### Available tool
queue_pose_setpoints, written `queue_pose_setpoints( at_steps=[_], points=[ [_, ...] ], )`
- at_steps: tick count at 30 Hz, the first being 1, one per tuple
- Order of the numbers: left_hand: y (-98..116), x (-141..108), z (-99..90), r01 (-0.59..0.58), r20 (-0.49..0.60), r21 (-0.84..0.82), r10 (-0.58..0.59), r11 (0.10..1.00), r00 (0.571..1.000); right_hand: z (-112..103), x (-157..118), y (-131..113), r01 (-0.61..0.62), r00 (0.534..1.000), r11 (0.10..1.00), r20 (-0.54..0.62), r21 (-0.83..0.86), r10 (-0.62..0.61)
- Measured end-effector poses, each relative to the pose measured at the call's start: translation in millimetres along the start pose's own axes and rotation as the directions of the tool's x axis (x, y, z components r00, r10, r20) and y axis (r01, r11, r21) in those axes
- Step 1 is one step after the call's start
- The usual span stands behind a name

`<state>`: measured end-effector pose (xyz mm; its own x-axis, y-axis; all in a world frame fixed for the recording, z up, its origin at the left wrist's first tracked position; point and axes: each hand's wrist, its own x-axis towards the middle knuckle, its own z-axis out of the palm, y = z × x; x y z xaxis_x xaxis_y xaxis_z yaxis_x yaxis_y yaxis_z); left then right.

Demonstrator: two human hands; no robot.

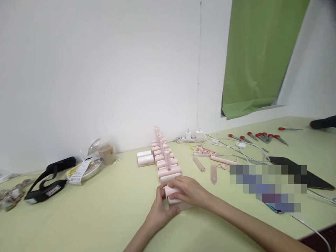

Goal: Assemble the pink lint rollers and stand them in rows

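Observation:
Near the end of a row of pink rollers, both hands are closed around a pink-and-white roller (171,191) that looks like a small lint roller. My left hand (162,212) grips its left side, with the thumb beneath. From the right, my right hand (193,190) lies over its top and covers part of it. Just beyond the fingers begins the row of pink rollers (169,170), which runs back toward the wall. A clear pink tube (167,161) stands upright on the row. Two white rolls (146,160) lie to its left.
Loose pink parts (223,160) and a power strip (190,139) with cables lie right of the row. Farther right are several red-ended tools (265,137) and a dark flat device (301,173). A black strap (44,180), a wrapped bowl (85,170) and a bagged cup (106,154) occupy the left.

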<state>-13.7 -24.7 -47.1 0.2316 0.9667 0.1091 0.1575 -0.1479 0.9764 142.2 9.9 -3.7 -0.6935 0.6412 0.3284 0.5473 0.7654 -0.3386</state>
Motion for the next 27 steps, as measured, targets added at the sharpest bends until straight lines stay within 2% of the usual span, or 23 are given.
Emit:
queue_pose_setpoints(
  at_steps=[3,5,6,8,9,10,13,15,19,24,27],
  points=[
    [-7.4,3.1,-2.3,-0.001,0.003,-0.026,0.001,1.000,1.000,8.5,-5.9,3.1,0.032,0.999,0.998,-0.009,-0.047,-0.033],
    [-11.0,2.8,-3.1,-0.006,0.009,-0.014,0.006,1.000,1.000,0.5,-7.3,11.4,0.056,0.995,0.996,-0.074,-0.067,-0.061],
    [-12.6,2.5,-3.0,-0.009,0.003,-0.005,0.009,1.000,1.000,-8.1,-6.7,19.6,0.012,0.993,0.995,-0.112,-0.096,-0.022],
    [-16.0,2.2,-1.5,-0.004,-0.045,0.029,0.006,1.000,0.999,-32.2,-3.6,45.5,-0.189,0.972,0.964,-0.179,-0.186,0.156],
    [-17.9,2.4,-0.5,-0.007,-0.087,0.058,0.012,0.998,0.996,-46.0,-1.9,62.2,-0.359,0.928,0.891,-0.205,-0.277,0.311],
    [-20.1,2.8,0.5,-0.013,-0.131,0.093,0.026,0.996,0.991,-59.6,-0.6,80.1,-0.446,0.893,0.841,-0.220,-0.307,0.393],
    [-26.8,5.3,2.3,-0.049,-0.216,0.176,0.087,0.983,0.973,-91.7,-3.0,127.4,-0.587,0.809,0.731,-0.217,-0.347,0.547],
    [-29.4,6.7,2.4,-0.065,-0.228,0.192,0.109,0.979,0.968,-101.1,-9.5,144.4,-0.620,0.780,0.704,-0.179,-0.348,0.599],
    [-27.4,7.0,0.7,-0.042,-0.221,0.222,0.093,0.974,0.971,-90.5,-25.8,146.6,-0.639,0.762,0.716,-0.102,-0.280,0.640],
    [-22.7,5.9,-2.0,-0.014,-0.171,0.218,0.052,0.976,0.984,-65.1,-43.4,137.6,-0.732,0.679,0.670,-0.049,-0.123,0.733],
    [-23.1,5.2,-2.0,-0.022,-0.166,0.206,0.057,0.978,0.984,-67.3,-46.5,125.9,-0.711,0.702,0.703,-0.034,0.013,0.711]
  ],
)
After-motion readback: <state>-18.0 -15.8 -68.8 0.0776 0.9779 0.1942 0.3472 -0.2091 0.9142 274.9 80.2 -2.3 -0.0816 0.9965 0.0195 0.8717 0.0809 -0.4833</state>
